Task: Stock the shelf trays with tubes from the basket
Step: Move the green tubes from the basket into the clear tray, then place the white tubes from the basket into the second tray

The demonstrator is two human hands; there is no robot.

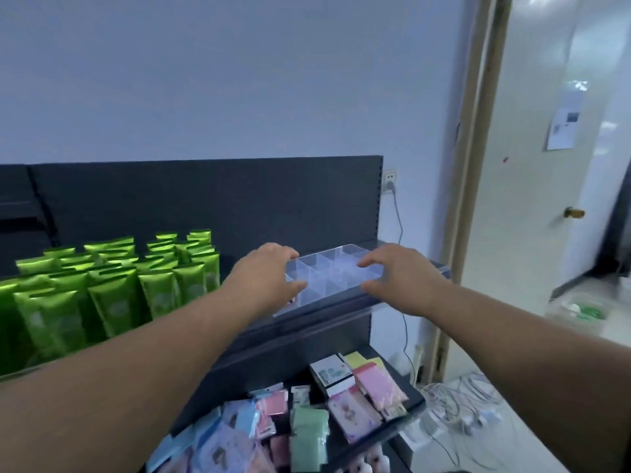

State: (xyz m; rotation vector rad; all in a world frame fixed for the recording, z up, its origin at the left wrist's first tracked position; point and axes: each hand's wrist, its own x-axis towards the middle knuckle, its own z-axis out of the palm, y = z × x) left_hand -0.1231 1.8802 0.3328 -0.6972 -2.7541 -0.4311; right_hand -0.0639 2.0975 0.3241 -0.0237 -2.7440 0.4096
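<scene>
Head view: left grip (269, 271) and right grip (399, 278) clasp opposite ends of the empty clear tray (327, 268) on the shelf (341, 312), centre frame; green tubes (116, 288) stand at left. Tray likely light, stiff, slick; hold by end walls.

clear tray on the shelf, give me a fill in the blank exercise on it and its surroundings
1. The tubes left of the clear tray are ____.
2. The tray's compartments are all ____.
3. The left hand holds the tray's ____ end; the right hand holds the other.
4. The pastel packets lie on the shelf ____ the tray.
Missing: green, empty, left, below
</scene>
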